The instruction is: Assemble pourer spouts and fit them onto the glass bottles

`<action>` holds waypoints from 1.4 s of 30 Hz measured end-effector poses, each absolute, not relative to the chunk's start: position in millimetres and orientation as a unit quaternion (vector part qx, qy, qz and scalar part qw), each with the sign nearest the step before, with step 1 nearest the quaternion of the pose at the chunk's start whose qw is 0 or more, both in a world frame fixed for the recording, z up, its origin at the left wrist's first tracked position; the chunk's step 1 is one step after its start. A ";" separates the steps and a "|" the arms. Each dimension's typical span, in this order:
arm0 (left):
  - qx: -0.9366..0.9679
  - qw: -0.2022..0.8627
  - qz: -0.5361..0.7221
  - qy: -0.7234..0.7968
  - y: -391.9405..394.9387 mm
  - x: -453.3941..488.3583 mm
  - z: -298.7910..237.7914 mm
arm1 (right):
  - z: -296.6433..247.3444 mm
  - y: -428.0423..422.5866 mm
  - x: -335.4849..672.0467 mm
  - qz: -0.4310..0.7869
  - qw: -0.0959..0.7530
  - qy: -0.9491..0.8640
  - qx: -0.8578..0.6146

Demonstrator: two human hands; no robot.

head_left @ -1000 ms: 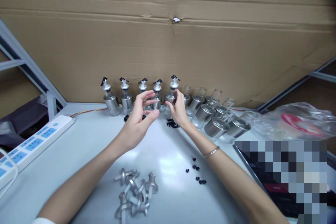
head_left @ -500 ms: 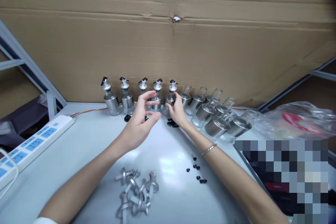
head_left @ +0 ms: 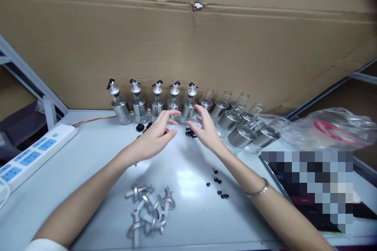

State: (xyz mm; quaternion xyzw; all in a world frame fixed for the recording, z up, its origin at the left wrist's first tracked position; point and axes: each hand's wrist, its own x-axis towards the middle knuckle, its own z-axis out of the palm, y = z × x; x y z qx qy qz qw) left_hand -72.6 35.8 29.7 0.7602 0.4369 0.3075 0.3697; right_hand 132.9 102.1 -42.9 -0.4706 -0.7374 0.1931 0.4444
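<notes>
Several small glass-and-steel bottles with black-tipped spout caps (head_left: 157, 102) stand in a row against the cardboard wall. My left hand (head_left: 154, 137) hovers open just in front of them, fingers spread, holding nothing. My right hand (head_left: 206, 127) is open too, fingers apart, just in front of the rightmost capped bottle (head_left: 188, 106) and not touching it. To the right, several uncapped bottles (head_left: 238, 125) lean or lie in a cluster. Small black parts (head_left: 191, 132) lie between my hands.
A heap of silver spout caps (head_left: 149, 213) lies near the front edge, with little black rings (head_left: 219, 188) to its right. A white-and-blue power strip (head_left: 32, 155) runs along the left. A clear plastic bag (head_left: 326, 131) and a dark tray (head_left: 306, 200) sit on the right.
My right hand has let go of the rightmost capped bottle, which now stands in the row. Both hands have drawn back toward me and opened.
</notes>
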 end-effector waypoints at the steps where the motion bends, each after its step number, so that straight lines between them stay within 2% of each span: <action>1: 0.789 0.357 0.254 0.431 36.0 -74.0 27.9 | -40.0 91.1 134.6 0.214 0.434 -0.750 -0.450; 5: 0.881 0.289 0.036 0.372 32.7 -72.5 17.3 | -35.1 51.7 138.0 0.248 0.332 -0.832 -0.369; 9: 0.887 0.278 -0.073 0.360 23.2 -61.2 9.7 | -40.0 25.8 135.3 0.278 0.222 -0.887 -0.294; 13: 0.870 0.297 -0.144 0.366 17.2 -54.5 7.4 | -45.4 13.7 133.1 0.296 0.171 -0.894 -0.290; 19: 0.855 0.341 -0.154 0.358 31.2 -73.2 23.1 | -48.6 10.9 134.1 0.295 0.115 -0.897 -0.310; 24: 0.822 0.238 -0.185 0.483 50.5 -106.8 41.2 | -48.4 8.8 133.3 0.284 0.098 -0.903 -0.308; 32: 0.783 0.238 -0.252 0.517 56.5 -111.9 21.0 | -44.7 1.0 130.4 0.272 0.098 -0.912 -0.292; 38: 0.778 0.224 -0.264 0.525 56.5 -111.2 18.7 | -38.7 -35.3 95.9 0.202 0.091 -0.964 -0.149; 42: 0.774 0.215 -0.272 0.529 57.8 -114.6 21.4 | -41.4 -51.9 69.4 0.142 0.092 -0.978 -0.122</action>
